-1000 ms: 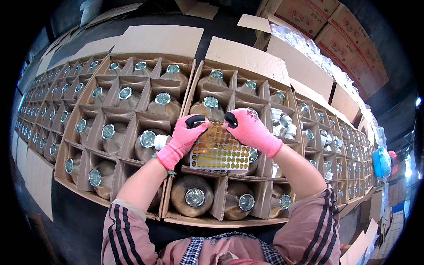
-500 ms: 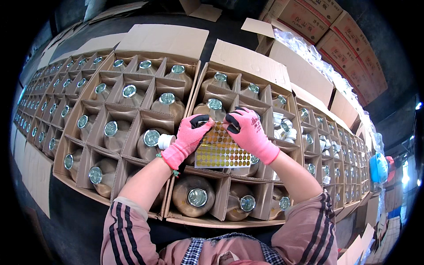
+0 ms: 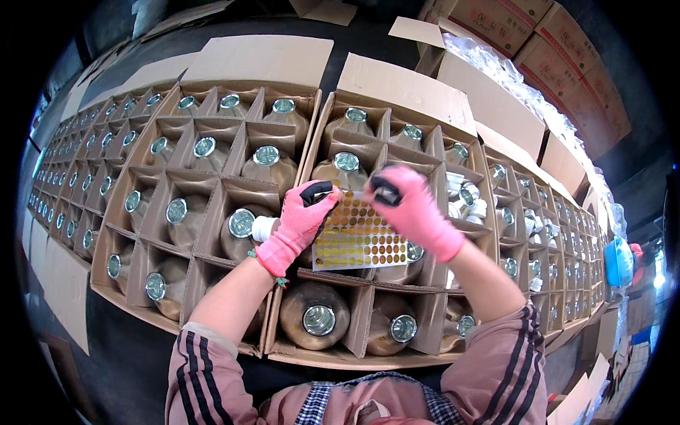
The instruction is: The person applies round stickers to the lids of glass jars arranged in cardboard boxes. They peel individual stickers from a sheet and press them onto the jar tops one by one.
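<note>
My left hand [image 3: 304, 219], in a pink glove with black fingertips, pinches the upper left corner of a sheet of round gold stickers [image 3: 358, 237]. The sheet lies slanted over the open carton in front of me, covering part of a glass bottle liner [image 3: 407, 262]. At the sheet's upper right, my right hand [image 3: 414, 209] in a matching glove is blurred by motion. Its fingers are curled together; whether a sticker is between them cannot be seen. A white plastic cap [image 3: 264, 229] sits just left of my left wrist, by another glass liner's mouth [image 3: 241, 222].
Open cartons with cardboard dividers [image 3: 212, 177] stand side by side, a glass liner in most compartments. White plastic pieces [image 3: 467, 198] fill one compartment at right. Raised flaps [image 3: 404, 92] line the far side. Clear plastic wrap [image 3: 496, 71] and stacked printed cartons [image 3: 559, 64] stand at back right.
My right hand has shifted slightly to the right and lower at the sheet's upper edge, its fingers now curled and blurred. My left hand keeps its hold on the sheet. The view has shifted a little.
</note>
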`<state>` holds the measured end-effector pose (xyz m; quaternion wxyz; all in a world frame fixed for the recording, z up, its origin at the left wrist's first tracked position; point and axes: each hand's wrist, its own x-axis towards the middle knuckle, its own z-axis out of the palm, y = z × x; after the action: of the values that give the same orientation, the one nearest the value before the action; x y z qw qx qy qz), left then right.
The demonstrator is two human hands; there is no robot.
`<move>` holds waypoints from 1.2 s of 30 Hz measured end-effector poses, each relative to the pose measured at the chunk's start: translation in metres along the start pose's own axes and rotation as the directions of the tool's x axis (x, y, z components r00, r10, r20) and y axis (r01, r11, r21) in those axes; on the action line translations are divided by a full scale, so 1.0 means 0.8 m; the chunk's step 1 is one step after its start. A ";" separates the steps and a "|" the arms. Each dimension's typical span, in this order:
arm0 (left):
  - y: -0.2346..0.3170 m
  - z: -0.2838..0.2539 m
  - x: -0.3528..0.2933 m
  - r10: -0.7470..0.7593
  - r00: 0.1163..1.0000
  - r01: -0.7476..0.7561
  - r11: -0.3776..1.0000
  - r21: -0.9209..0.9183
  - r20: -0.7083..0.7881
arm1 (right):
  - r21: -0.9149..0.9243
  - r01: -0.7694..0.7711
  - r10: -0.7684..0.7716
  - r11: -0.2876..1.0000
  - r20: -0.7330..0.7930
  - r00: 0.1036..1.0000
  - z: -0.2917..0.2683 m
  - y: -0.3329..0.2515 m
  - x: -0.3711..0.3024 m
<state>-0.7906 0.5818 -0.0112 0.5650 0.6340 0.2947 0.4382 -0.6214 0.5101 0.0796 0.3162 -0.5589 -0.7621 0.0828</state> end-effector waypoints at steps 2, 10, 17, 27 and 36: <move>0.006 -0.002 -0.004 -0.023 0.999 0.023 1.000 0.012 -0.024 | 0.167 -0.107 0.127 0.980 -0.119 0.985 -0.023 0.022 0.028; 0.006 0.001 -0.001 -0.079 0.997 0.080 0.995 -0.056 0.013 | -0.619 -0.361 0.533 0.697 0.112 0.839 -0.036 0.220 0.112; 0.007 0.003 -0.003 -0.082 0.996 0.083 0.996 -0.033 0.022 | -0.860 0.013 0.578 0.510 0.354 0.735 -0.002 0.265 0.116; 0.013 0.000 -0.005 -0.133 0.991 0.134 0.989 -0.065 0.014 | -0.902 0.216 0.434 0.374 0.376 0.819 0.002 0.239 0.118; 0.005 0.011 0.000 -0.082 0.996 0.085 0.987 -0.137 0.026 | -0.639 -0.324 0.189 0.698 -0.273 0.943 -0.018 0.217 0.082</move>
<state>-0.7834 0.5771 -0.0073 0.6284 0.5847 0.2842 0.4271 -0.4859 0.6286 0.0330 0.1468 -0.7414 -0.6207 -0.2086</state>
